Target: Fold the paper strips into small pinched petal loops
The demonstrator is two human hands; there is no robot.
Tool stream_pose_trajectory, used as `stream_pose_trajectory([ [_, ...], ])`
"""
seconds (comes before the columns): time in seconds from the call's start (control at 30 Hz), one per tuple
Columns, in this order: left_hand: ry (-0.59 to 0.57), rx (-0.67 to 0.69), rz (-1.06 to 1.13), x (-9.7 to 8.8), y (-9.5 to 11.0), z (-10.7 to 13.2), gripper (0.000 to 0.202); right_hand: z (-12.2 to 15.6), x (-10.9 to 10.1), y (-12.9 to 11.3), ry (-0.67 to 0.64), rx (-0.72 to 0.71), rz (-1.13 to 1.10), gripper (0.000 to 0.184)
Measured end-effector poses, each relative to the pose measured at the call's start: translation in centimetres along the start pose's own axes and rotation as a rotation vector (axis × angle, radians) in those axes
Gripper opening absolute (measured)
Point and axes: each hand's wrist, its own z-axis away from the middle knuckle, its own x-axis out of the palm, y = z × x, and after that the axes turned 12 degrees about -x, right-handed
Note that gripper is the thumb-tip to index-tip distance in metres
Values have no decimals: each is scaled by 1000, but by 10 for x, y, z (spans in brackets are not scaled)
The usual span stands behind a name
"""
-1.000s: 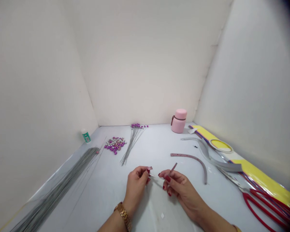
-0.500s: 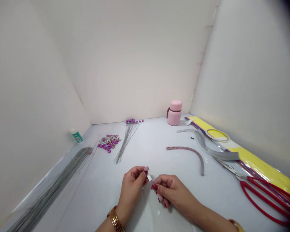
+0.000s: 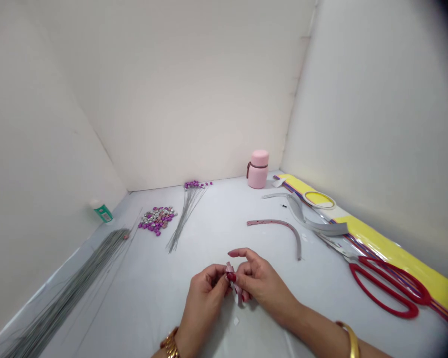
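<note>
- Pinching a small pink strip (image 3: 239, 292) between both hands, near the middle of the desk (image 3: 153, 283); the strip looks folded or twisted, and fingers hide part of it.
- Left hand (image 3: 203, 306): closed, its fingertips gripping the strip's upper part.
- Right hand (image 3: 263, 284): partly open, thumb and curled fingers on the strip's lower part, forefinger lifted above it.
- Just beyond the hands, to the right: a curved foam strip (image 3: 274, 223), pink with gray at one end.
- Farther right: a gray foam strip (image 3: 317, 226), red-handled scissors (image 3: 384, 286) and a tape roll (image 3: 319, 200) on a yellow sheet (image 3: 395, 253).
- Far left: a bead pile (image 3: 157, 220), beaded wire stems (image 3: 186, 219) and a long wire bundle (image 3: 67, 288).
</note>
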Motion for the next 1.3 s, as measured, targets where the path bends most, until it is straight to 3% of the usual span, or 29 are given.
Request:
stream_pose_trajectory([
  [0.13, -40, 29, -81, 0, 3, 1, 20, -1, -4, 1, -40, 57, -34, 31],
  [0.33, -35, 4, -148, -2, 2, 2, 24, -5, -8, 0, 32, 108, -45, 27],
  [0.6, 28, -93, -112, -4, 3, -2, 21, -6, -16, -3, 99, -7, 180, 20],
  [0.67, 58, -133, -14, -5, 4, -4, 20, -3, -18, -9, 26, -182, 394, 16],
  [0.73, 54, -146, 108, -7, 4, -5, 20, 2, -17, -15, -225, -376, 645, 21],
  [0.8, 35, -153, 199, -8, 4, -6, 19, 6, -15, -19, -482, -472, 805, 31],
  [0.87, 24, -167, 242, -8, 3, -6, 19, 9, -12, -20, -551, -508, 813, 31],
  [0.9, 24, -170, 252, -8, 2, -6, 20, 10, -11, -20, -501, -510, 753, 28],
  [1.0, 51, -157, 261, -8, 0, -7, 21, 10, -9, -21, -196, -401, 401, 13],
  [1.1, 81, -162, 252, -7, -2, -8, 21, 8, -9, -21, 55, -144, 40, 11],
  [1.17, 85, -169, 249, -7, -1, -8, 21, 7, -6, -17, 78, 34, -90, 17],
  [1.3, 47, -155, 257, -7, -1, -7, 19, 7, 3, -3, -42, 282, -98, 24],
])
